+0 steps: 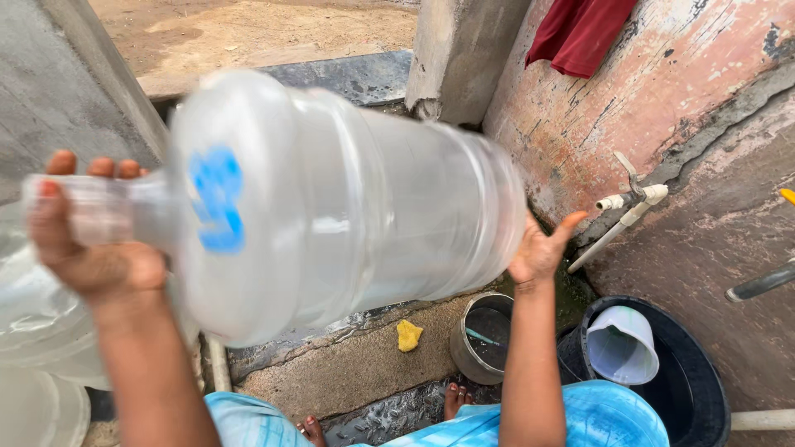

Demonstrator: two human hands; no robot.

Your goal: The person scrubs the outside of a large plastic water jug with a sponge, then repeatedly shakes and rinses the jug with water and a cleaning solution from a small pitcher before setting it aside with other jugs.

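The jug (331, 207), a large clear ribbed plastic bottle with a blue mark on its shoulder, lies sideways in the air, long axis running from neck to base. The left hand (91, 248) wraps its fingers (103, 168) tight round the narrow neck. At the jug's far end, the right hand (538, 248) presses flat on the base, fingers spread. Below the jug sit a grey bucket (484, 335), a yellow sponge (409, 335), and a black tub (687, 381). A white tap (629, 199) juts from the wall beside the jug's base.
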